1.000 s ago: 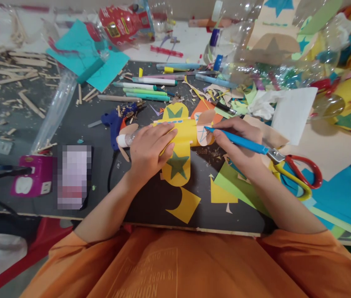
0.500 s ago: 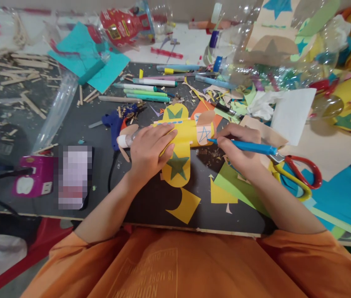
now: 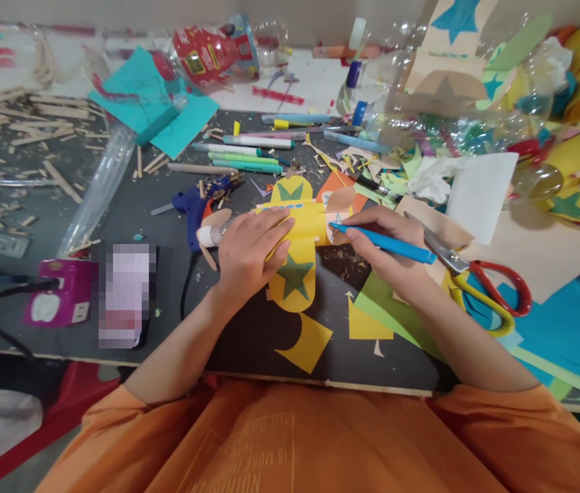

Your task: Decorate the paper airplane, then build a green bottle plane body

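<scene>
Under my left hand (image 3: 255, 250) lies a toy plane (image 3: 306, 222) made of a bottle wrapped in yellow paper. My fingers are closed around its body near the white cap and paper propeller at the left end. Its rounded yellow wings carry green stars; the near wing (image 3: 294, 277) points toward me. My right hand (image 3: 387, 243) grips a blue marker (image 3: 395, 245), its tip touching the pale tail piece (image 3: 335, 222), where part of a blue star outline shows. The rest of that star is hidden by the marker and fingers.
Scissors (image 3: 495, 291) with red and yellow handles lie right of my right arm. A blue glue gun (image 3: 192, 209) sits left of the plane. Several markers (image 3: 248, 161), clear bottles (image 3: 454, 127), wood sticks (image 3: 43, 127), a phone (image 3: 125, 294) and paper scraps (image 3: 310, 342) cover the table.
The marker tip has moved left across the tail piece, from its near right corner to its left side. My left hand keeps its hold on the plane.
</scene>
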The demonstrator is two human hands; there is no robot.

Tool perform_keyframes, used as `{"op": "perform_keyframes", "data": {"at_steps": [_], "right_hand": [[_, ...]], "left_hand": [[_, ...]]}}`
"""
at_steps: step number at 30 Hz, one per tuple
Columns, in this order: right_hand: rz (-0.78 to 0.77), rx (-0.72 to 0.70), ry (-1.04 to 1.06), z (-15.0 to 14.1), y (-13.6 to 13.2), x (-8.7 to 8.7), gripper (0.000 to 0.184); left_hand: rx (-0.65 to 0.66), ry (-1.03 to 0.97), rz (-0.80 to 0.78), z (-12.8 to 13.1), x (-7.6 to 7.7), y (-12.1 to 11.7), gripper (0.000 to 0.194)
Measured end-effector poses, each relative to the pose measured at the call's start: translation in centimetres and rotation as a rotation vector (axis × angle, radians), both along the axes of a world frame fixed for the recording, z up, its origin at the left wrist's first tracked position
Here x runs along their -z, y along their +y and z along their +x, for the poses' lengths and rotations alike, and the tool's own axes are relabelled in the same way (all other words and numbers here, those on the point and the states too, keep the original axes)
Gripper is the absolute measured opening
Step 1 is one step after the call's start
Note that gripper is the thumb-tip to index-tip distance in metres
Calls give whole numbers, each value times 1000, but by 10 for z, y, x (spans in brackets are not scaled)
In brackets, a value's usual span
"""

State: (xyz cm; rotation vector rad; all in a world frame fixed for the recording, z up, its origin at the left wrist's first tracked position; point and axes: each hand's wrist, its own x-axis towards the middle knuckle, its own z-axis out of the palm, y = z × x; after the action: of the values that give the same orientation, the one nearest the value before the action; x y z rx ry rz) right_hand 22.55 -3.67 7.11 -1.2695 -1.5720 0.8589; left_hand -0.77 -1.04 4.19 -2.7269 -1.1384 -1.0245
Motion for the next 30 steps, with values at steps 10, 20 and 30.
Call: {"op": "perform_keyframes", "data": {"at_steps": [10, 20, 30], "right_hand": [[15, -5, -84, -1, 1, 0, 11], [134, -22, -153, 6, 3, -2, 16], [106, 22, -120, 6, 5, -2, 17]], "left_hand": [[-21, 40, -75, -1, 0, 0, 29], [-37, 64, -50, -1, 1, 0, 28], [-24, 31, -68, -1, 2, 0, 28]]}}
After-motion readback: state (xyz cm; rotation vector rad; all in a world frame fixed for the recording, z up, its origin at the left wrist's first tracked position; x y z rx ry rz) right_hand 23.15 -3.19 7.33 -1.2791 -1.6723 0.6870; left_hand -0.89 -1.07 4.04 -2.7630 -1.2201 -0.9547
